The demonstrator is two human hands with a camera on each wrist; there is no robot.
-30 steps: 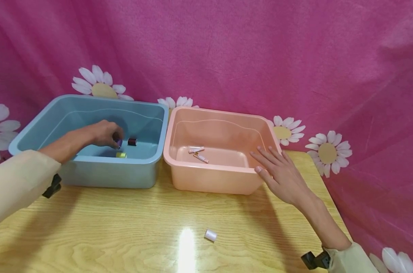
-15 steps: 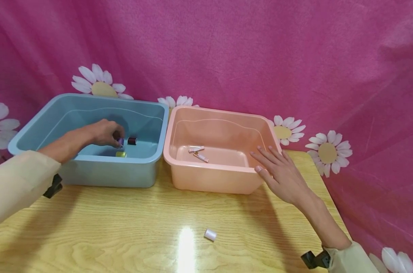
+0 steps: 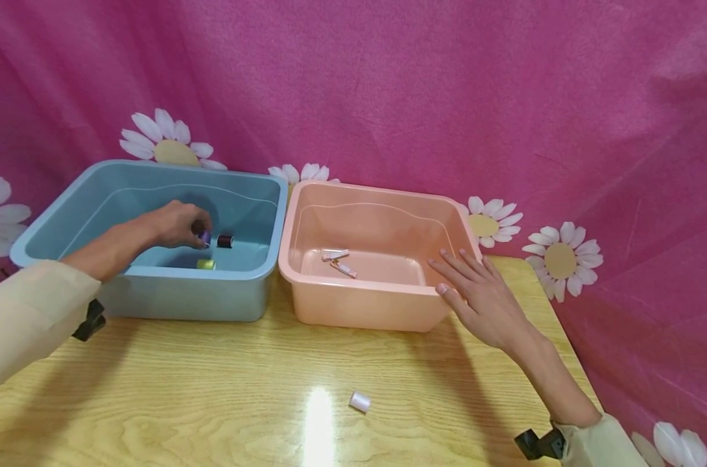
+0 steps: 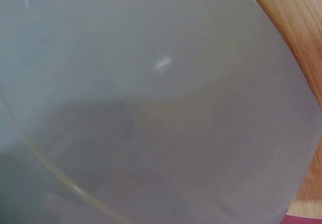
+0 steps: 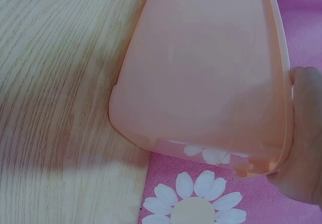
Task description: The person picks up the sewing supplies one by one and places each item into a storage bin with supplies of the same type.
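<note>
Inside the blue basin [image 3: 184, 295], my left hand [image 3: 181, 224] pinches a purple thread spool [image 3: 205, 239] between thumb and fingers. A dark brown thread spool [image 3: 225, 241] lies on the basin floor just right of it, and a yellow-green thread spool [image 3: 205, 264] sits nearer the front wall. Over the right front corner of the pink basin [image 3: 365, 305], my right hand [image 3: 484, 301] rests with its fingers spread and straight. The right wrist view shows that hand [image 5: 304, 138] at the basin's rim. Only the blue basin's outer wall [image 4: 166, 123] fills most of the left wrist view.
Two small pale clip-like pieces [image 3: 338, 261] lie in the pink basin. A white thread spool [image 3: 360, 401] lies on the wooden table [image 3: 213, 389] in front. Behind the basins hangs a pink curtain [image 3: 388, 97] with daisies. The table's right edge is close to my right arm.
The purple spool shows a little more clearly between my left fingers, slightly turned. My right hand stays put on the pink basin.
</note>
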